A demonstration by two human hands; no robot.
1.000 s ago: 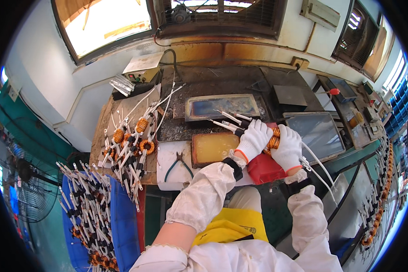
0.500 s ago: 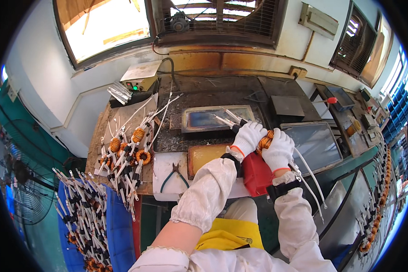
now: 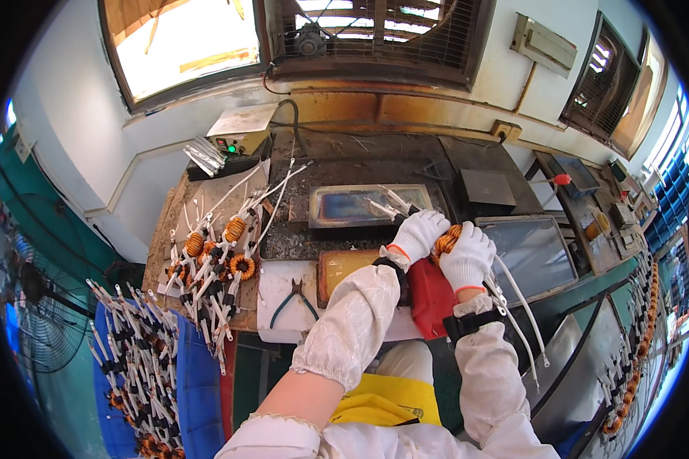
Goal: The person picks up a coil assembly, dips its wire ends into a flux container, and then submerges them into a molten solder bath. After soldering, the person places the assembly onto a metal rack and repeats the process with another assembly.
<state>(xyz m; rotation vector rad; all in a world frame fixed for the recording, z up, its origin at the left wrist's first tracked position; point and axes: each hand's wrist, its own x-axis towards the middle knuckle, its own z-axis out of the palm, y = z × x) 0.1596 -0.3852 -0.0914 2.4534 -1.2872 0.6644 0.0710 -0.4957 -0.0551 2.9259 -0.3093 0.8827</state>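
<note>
A copper-wound ring coil point(image 3: 446, 242) sits between my white-gloved hands. My left hand point(image 3: 421, 234) is closed around the black-sleeved leads at its far left side, whose bare tips point towards a rectangular solder pot point(image 3: 369, 222). My right hand point(image 3: 468, 260) grips the coil's near right side. Two long white leads point(image 3: 519, 287) with metal lugs hang down beyond that hand. The lead tips stand over the right part of the pot; whether they touch its surface I cannot tell. Below my hands is a red container point(image 3: 430, 298), partly covered by my left sleeve.
Several coils with white leads point(image 3: 241, 266) lie on the bench at left, above a blue crate point(image 3: 199, 375) full of more. Green-handled cutters point(image 3: 294, 303) rest on white paper beside a yellowish tray point(image 3: 337, 275). A grey-framed tray point(image 3: 532, 252) lies to the right.
My hands and the coil keep nearly the same place over the bench. The hanging white leads have swung slightly, and the whole view has shifted a little.
</note>
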